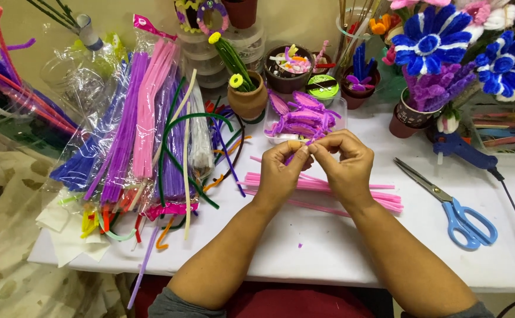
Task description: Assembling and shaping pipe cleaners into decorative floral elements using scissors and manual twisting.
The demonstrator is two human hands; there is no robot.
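Purple pipe cleaner (297,152) is pinched between both hands: left hand (281,171) and right hand (344,165) meet fingertip to fingertip at the centre of the white table (328,247), above loose pink stems (328,189). At nine o'clock lie clear plastic packs (145,118) of purple, pink and white stems, fanned out. At twelve o'clock sits a clear tray (304,121) of purple petals, with a clay pot (248,97) just left of it. Blue scissors (454,209) lie at three o'clock, a blue glue gun (463,150) at two.
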